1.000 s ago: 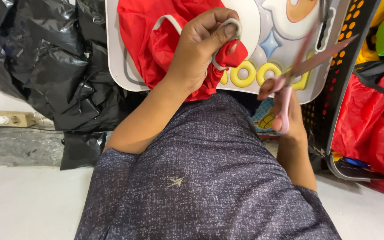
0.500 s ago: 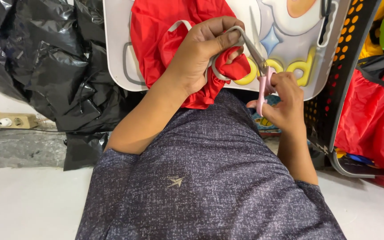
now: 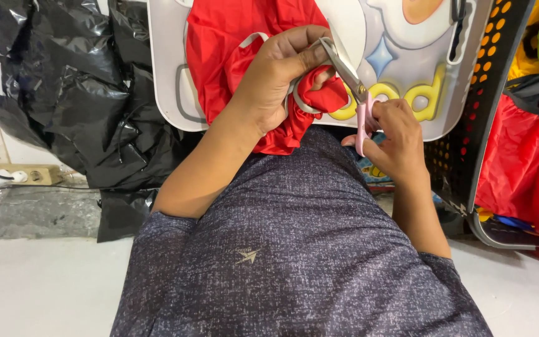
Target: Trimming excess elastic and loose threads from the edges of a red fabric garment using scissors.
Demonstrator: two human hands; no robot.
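My left hand [image 3: 276,78] grips a bunched red fabric piece [image 3: 238,50] with a grey strap loop [image 3: 297,103], holding it over a white lap tray [image 3: 169,75] with cartoon print. My right hand [image 3: 391,134] holds pink-handled scissors [image 3: 352,84], their metal blades apart and pointing up-left, the tips at the strap right by my left thumb. My grey speckled shirt fills the lower part of the view.
Crumpled black plastic bags [image 3: 76,93] pile up at the left. A black perforated basket [image 3: 481,93] stands at the right with red, yellow and green fabric items [image 3: 525,156] beside it. A power strip [image 3: 23,175] lies on the floor at far left.
My right hand brought the scissors from out at the right, blades pointing up-right, in toward my left hand; the blades now sit at the grey strap. The left hand kept its grip.
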